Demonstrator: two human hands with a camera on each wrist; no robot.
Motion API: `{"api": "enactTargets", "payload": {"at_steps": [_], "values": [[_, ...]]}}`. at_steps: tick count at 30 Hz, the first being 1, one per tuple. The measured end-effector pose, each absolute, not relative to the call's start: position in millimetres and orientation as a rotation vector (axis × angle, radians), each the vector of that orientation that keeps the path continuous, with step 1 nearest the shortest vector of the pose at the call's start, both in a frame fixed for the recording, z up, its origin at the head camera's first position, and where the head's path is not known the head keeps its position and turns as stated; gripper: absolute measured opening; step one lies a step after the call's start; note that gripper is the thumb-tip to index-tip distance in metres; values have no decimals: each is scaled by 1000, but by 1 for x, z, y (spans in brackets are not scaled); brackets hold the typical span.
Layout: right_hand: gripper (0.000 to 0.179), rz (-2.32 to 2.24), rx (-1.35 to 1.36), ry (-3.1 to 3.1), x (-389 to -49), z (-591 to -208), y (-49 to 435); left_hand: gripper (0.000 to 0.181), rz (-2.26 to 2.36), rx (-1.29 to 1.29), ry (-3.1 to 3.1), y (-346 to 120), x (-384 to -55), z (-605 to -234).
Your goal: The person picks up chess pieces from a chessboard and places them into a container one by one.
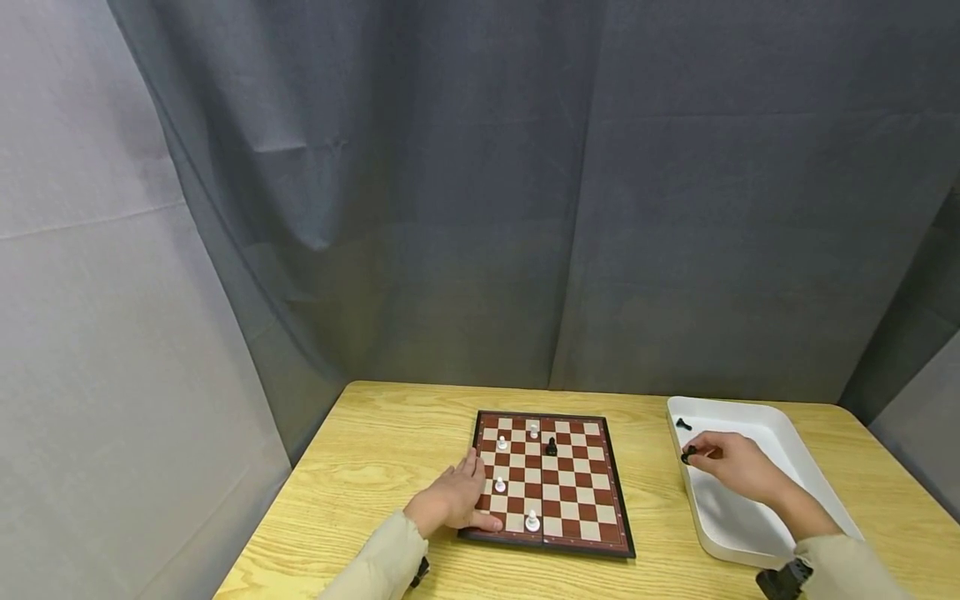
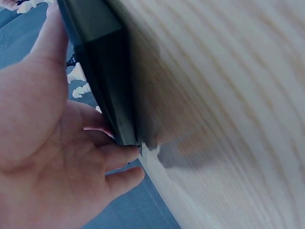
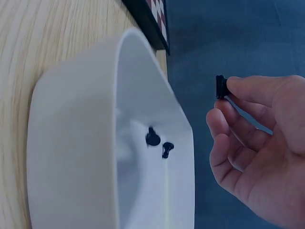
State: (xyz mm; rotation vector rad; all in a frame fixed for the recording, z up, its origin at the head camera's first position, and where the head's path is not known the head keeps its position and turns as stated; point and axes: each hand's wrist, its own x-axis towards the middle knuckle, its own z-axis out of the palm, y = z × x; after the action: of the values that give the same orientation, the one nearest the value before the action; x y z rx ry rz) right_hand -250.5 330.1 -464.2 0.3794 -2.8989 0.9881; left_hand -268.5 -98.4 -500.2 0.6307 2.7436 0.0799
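Wooden tabletop: black chess piece, pinched in the fingers of the right hand above the left edge of the tray; chessboard lies leftward, left hand at its left edge, fingers extended.

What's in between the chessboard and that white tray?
Only a bare strip of wooden table lies between the chessboard and the white tray. The head view shows it.
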Motion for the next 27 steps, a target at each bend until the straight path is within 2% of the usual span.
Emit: {"api": "enactTargets", "payload": {"at_steps": [27], "values": [[13, 916, 174, -3005, -255, -482, 385, 108, 64, 632, 2731, -98, -268, -499]]}}
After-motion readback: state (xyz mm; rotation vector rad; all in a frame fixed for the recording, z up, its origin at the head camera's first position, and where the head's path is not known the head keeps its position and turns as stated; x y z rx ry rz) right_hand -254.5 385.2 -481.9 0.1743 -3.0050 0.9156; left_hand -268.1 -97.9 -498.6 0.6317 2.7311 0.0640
